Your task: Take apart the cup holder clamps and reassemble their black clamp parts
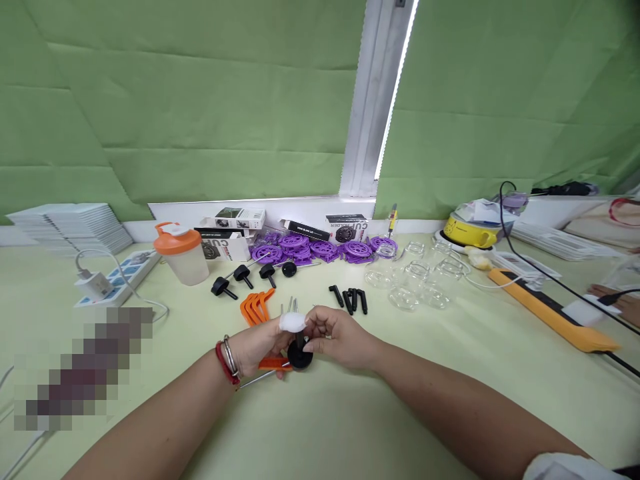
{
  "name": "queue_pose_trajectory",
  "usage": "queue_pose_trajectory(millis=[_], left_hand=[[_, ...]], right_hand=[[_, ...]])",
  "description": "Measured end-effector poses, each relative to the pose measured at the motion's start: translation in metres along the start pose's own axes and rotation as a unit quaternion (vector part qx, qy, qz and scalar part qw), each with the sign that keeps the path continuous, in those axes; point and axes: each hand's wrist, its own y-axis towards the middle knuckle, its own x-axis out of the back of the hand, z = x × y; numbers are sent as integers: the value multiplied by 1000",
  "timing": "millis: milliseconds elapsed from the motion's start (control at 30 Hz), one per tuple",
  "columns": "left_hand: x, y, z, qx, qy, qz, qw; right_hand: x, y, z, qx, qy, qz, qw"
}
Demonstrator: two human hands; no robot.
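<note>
At the centre of the frame, a small black plastic knob with a round disc base (300, 357) is pinched between both hands, the left hand (260, 347) with fingers closed on its side and an orange plastic bracket (274, 363) under it, the right hand (340, 340) gripping the stem from above. It looks light, rigid and smooth, best held by the disc rim. Around it the pale green surface (350, 413) carries purple plastic wheels (310, 250), clear glass jars (415, 280) and an orange-lidded shaker bottle (183, 257) below green blinds.

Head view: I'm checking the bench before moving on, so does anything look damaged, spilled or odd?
Nothing spilled or broken. One oddity: the left hand has a white wrap on one finger. Both hands hold a black knob with an orange piece; the right hand pinches it.
</note>
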Motion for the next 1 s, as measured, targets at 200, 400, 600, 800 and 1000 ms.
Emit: queue_pose_trajectory(millis=[200,400,600,800,1000], left_hand=[[0,0,0,-6,-3,12,1000],[2,0,2,-6,-2,7,1000],[2,0,1,-2,-4,7,1000],[3,1,3,-3,-7,13,1000],[4,0,3,0,0,7,1000]], right_hand=[[0,-1,0,6,-4,1,1000],[1,0,-1,-5,-4,7,1000],[2,1,-6,-4,-4,9,1000],[2,0,-5,-2,-11,9,1000],[1,0,-5,1,-5,2,1000]])
